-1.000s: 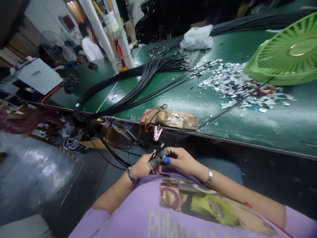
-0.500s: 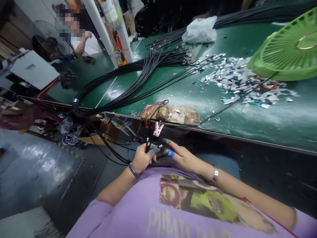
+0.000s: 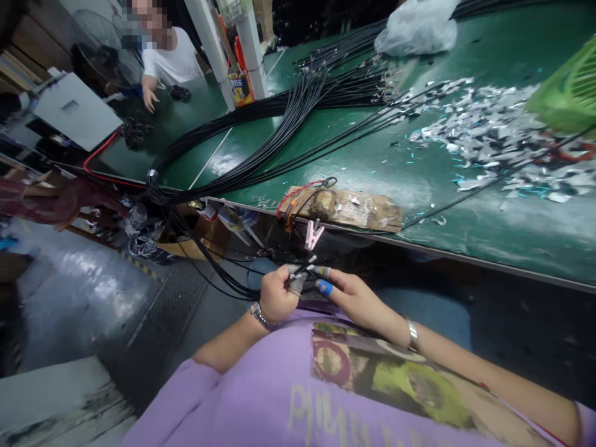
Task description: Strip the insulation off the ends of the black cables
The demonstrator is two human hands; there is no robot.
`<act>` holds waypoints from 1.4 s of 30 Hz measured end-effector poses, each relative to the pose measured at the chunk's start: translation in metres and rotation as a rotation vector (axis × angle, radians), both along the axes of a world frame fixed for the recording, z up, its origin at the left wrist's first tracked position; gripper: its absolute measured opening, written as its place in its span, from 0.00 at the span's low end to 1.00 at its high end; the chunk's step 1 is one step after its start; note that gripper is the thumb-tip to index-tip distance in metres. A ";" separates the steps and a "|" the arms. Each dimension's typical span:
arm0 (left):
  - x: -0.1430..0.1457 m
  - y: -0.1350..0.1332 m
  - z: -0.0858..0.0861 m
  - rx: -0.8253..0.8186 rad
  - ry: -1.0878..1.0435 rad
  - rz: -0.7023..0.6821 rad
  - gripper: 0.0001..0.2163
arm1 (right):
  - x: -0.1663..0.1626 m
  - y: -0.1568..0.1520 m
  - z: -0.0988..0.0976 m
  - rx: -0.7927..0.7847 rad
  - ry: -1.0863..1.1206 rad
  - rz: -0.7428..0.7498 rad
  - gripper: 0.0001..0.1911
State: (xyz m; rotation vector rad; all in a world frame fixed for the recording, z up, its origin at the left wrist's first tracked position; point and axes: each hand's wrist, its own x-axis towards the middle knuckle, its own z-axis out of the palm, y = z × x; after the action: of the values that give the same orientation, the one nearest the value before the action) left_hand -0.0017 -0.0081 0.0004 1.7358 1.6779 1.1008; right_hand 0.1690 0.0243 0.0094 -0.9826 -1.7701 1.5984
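My left hand [image 3: 275,294] is closed in a fist around a few thin black cable ends [image 3: 305,268] with pale stripped tips, held just below the table edge. My right hand [image 3: 350,297] pinches the same cable ends from the right; its fingertips wear grey and blue tape. Both hands sit close together over my lap, above my purple shirt. The cables run down and left from my fist to a large black cable bundle [image 3: 261,155] lying across the green table [image 3: 395,167].
A taped brown block [image 3: 347,208] with red wires and a pink clip [image 3: 313,236] sits at the table's near edge. Silver foil scraps [image 3: 488,133], a green fan [image 3: 570,93] and a white bag [image 3: 414,28] lie farther back. Another person [image 3: 167,56] stands at the far left.
Both hands rose slightly toward the table edge with the cable ends. The view shifted, and the person at the far left reached a hand down to the table.
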 end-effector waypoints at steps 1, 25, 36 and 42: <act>0.000 0.000 -0.001 0.011 0.017 -0.004 0.04 | -0.001 0.000 0.000 0.003 -0.002 -0.004 0.20; -0.006 0.007 0.019 -0.441 -0.531 -0.051 0.19 | 0.004 0.005 -0.012 0.025 -0.112 0.014 0.12; -0.009 0.006 0.015 -0.435 -0.144 -0.366 0.17 | 0.002 0.012 -0.002 -0.033 -0.075 0.047 0.11; -0.010 0.003 0.010 -0.523 -0.361 -0.357 0.20 | -0.001 0.009 -0.010 -0.549 0.122 0.087 0.22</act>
State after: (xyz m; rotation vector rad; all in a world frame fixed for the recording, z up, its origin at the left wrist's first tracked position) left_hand -0.0115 -0.0048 0.0102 1.3332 1.2288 0.6802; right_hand 0.1683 0.0334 -0.0005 -1.0236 -1.3287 2.2139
